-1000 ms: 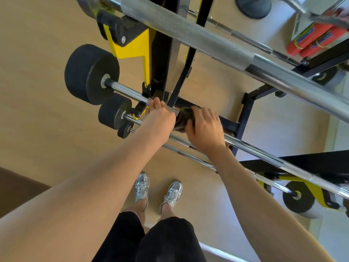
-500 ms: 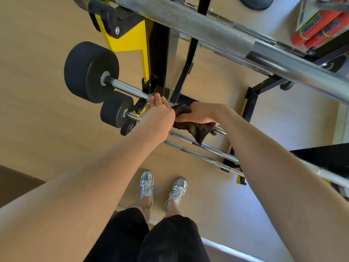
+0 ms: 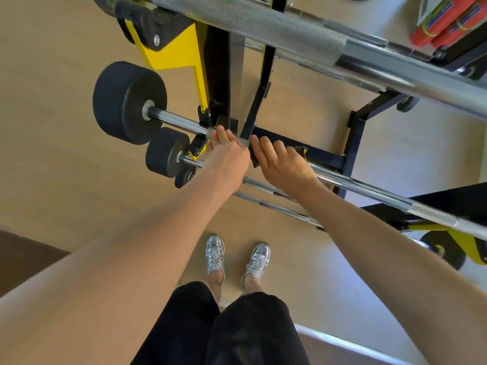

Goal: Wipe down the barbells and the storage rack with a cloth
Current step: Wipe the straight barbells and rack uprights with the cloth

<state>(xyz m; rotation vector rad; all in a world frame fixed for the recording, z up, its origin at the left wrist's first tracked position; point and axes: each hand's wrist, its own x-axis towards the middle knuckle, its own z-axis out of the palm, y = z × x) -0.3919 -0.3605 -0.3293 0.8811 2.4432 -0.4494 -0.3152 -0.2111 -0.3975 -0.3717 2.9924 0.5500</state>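
Room: gym with a pale wood-look floor (image 3: 66, 159).
Top bar (image 3: 290, 30): knurled steel, nearest the camera, on the storage rack's (image 3: 218, 75) upper hooks.
Left hand (image 3: 228, 156): lay over the barbell (image 3: 369, 191) beside the rack's left upright; whether it wrapped the bar fully could not be told.
Right hand (image 3: 279, 162): fingers curled over the cloth (image 3: 253, 158), just beside the left.
Cloth: dark, pressed onto the barbell near the rack's left end.
Handling: cloth looked soft and light, best wrapped round the shaft; barbell looked heavy, stiff and probably slick, best left resting on the rack.
Lower bars (image 3: 274, 206): two thinner ones below.
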